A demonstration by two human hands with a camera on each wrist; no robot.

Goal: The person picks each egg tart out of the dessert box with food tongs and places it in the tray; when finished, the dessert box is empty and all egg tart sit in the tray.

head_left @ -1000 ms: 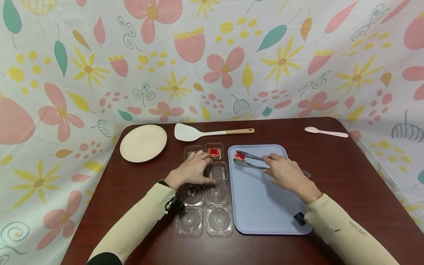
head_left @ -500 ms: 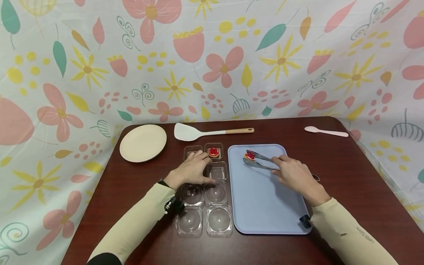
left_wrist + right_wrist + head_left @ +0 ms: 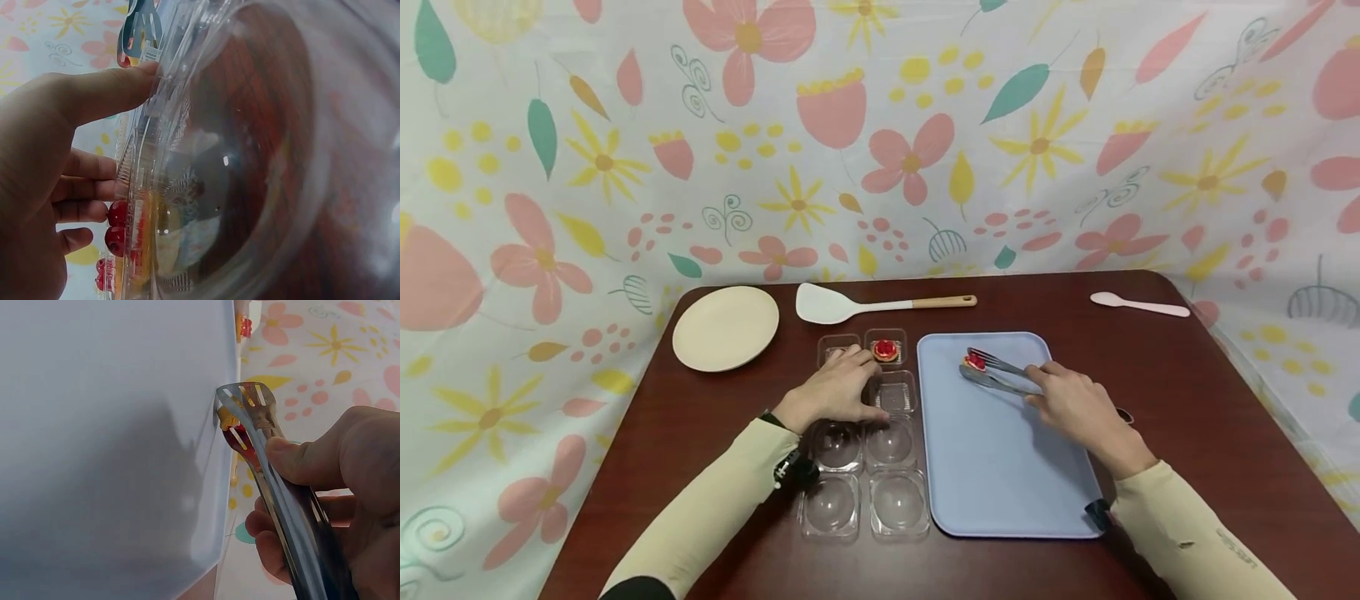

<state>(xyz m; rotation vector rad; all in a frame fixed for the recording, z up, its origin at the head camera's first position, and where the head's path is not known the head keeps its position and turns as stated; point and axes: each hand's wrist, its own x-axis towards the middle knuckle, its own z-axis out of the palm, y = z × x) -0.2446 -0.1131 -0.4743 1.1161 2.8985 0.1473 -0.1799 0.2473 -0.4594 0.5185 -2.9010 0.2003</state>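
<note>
My right hand (image 3: 1078, 408) grips metal tongs (image 3: 1000, 381). Their tips are around a small red-topped tart (image 3: 976, 362) over the upper part of the blue tray (image 3: 1015, 467); whether it touches the tray cannot be told. In the right wrist view the slotted tong heads (image 3: 247, 400) partly cover the tart. My left hand (image 3: 835, 390) lies across the clear plastic boxes, fingers and thumb spread at the edges of an open box (image 3: 897, 392). Another red-topped tart (image 3: 885, 350) sits in the box behind it. In the left wrist view, red cherries (image 3: 116, 231) show beside the fingers.
Clear domed lids (image 3: 898, 504) lie nearest the front, left of the tray. A cream plate (image 3: 726, 329) stands at the back left. Behind the boxes lies a white spatula (image 3: 827, 304) with a wooden handle. A pink spoon (image 3: 1138, 304) is at the back right.
My right hand has carried the tart in the tongs rightward, from the tray's left edge to further over it. The left hand keeps its place.
</note>
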